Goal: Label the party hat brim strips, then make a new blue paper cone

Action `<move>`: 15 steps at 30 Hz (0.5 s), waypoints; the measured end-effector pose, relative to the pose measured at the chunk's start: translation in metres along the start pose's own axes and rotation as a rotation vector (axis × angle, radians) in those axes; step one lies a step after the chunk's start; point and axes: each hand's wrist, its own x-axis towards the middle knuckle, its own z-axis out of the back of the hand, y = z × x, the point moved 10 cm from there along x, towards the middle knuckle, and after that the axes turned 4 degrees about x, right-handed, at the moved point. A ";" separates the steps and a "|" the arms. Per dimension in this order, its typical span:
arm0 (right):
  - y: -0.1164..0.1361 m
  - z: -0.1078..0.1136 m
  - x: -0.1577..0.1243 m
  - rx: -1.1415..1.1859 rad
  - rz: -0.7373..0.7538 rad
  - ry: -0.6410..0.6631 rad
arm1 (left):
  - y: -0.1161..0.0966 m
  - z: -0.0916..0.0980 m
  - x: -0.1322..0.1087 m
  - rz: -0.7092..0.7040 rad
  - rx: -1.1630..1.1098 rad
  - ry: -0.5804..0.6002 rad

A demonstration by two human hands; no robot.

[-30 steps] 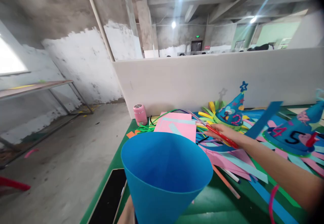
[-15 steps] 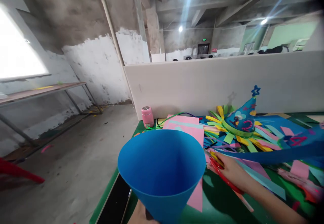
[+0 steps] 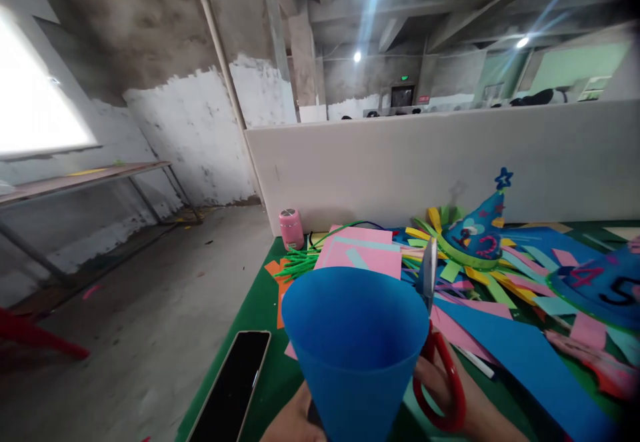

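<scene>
A blue paper cone stands wide end up in the middle of the view. My left hand grips its lower part from the left, its fingers partly hidden behind the paper. At the cone's right side, my right hand holds red-handled scissors, their blades pointing up past the rim. Whether the right fingers also touch the cone, I cannot tell. A long piece of blue paper lies on the table just right of the scissors.
A phone lies near the green table's left edge. Behind the cone are pink sheets, green pipe cleaners and a pink canister. Decorated party hats and paper strips cover the right side. A white partition borders the back.
The cone has shifted right, uncovering the phone and pipe cleaners. My right hand has come closer and turned the scissors upright. The long blue piece has dropped flat onto the table.
</scene>
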 end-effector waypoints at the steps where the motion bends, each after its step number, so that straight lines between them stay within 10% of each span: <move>1: -0.001 0.000 0.000 0.003 0.002 -0.026 | 0.000 -0.002 0.002 0.027 -0.042 0.016; 8: -0.011 0.019 0.005 0.193 0.104 -0.295 | -0.024 0.031 0.009 -0.111 -0.025 -0.358; 15: -0.018 0.013 -0.003 0.046 0.079 -0.267 | -0.031 -0.010 0.007 -0.141 -0.020 -0.246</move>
